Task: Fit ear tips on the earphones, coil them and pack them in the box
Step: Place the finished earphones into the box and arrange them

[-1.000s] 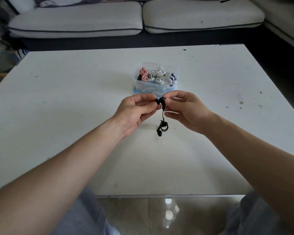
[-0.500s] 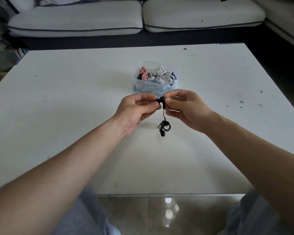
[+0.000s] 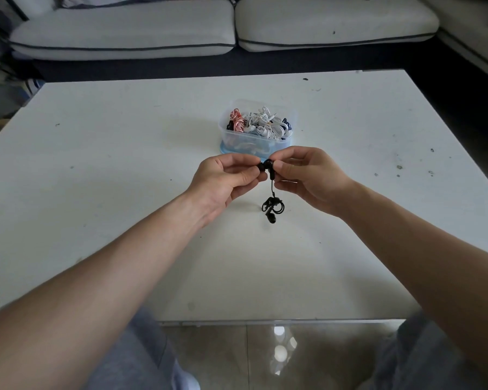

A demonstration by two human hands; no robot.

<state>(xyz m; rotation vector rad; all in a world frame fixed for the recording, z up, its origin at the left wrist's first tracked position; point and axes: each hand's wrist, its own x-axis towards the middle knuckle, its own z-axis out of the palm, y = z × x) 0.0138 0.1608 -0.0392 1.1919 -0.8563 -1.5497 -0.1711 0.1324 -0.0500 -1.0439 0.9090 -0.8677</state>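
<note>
Dim, flat, cool indoor light with low contrast; the white table (image 3: 96,192) is the brightest area and carries only soft, faint shadows, one spreading left of the plastic box (image 3: 237,139). Hard white glare spots sit on the glossy floor tiles (image 3: 223,358) at bottom centre. Centre reasonably sharp, slightly noisy overall; wide-angle bowing curves the table edges and sofa (image 3: 124,32), and the corners darken.

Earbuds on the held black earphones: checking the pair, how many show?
2. Upper earbud pinched between left hand and right hand; lower earbud dangles beneath on the cable. Neither hidden.
</note>
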